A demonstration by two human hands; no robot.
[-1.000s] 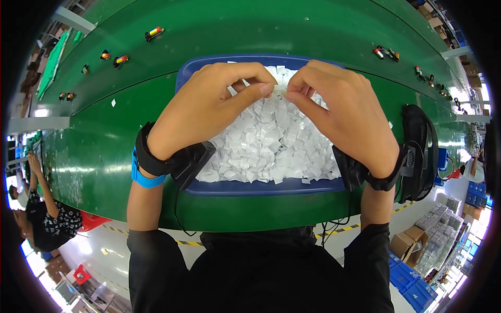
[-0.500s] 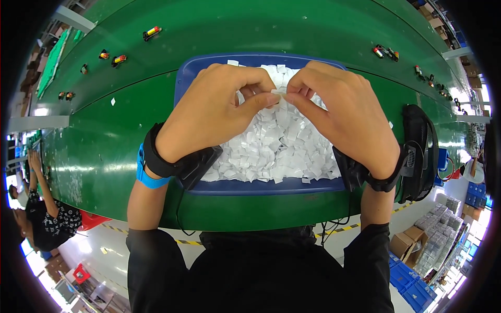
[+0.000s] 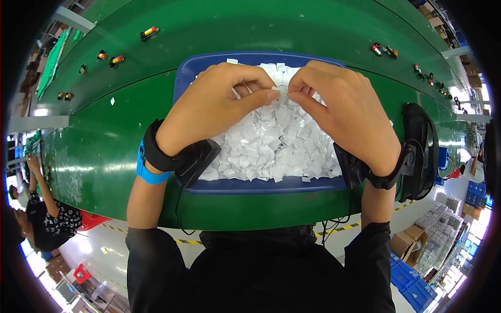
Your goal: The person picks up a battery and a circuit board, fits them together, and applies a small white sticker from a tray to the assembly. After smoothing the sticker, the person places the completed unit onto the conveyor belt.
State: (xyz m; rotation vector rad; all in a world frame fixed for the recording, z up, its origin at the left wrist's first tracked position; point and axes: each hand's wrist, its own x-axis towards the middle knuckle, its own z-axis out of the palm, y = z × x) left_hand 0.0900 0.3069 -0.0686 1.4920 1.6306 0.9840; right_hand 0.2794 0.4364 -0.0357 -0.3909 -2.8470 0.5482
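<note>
A blue plastic tray (image 3: 261, 188) heaped with small white paper pieces (image 3: 271, 146) sits on the green bench in front of me. Over its far half, my left hand (image 3: 222, 101) pinches a small white paper piece (image 3: 275, 91) between thumb and forefinger. My right hand (image 3: 342, 104) is close beside it, thumb and fingertips pressed together; whatever is in that pinch is too small to make out. A narrow gap separates the two sets of fingertips. Both wrists wear black straps with dark boxy devices, and a blue band (image 3: 148, 166) circles the left one.
Beyond the tray, a green conveyor surface (image 3: 250, 26) carries small red, yellow and black assemblies (image 3: 149, 33) at left and more assemblies (image 3: 384, 50) at right. A black case (image 3: 417, 151) lies right of the tray. Another person (image 3: 49, 214) is at the far left.
My fingertips have drawn slightly apart; the pale bit bridging them earlier no longer spans the gap. The small assemblies beyond the tray have shifted a little to the left.
</note>
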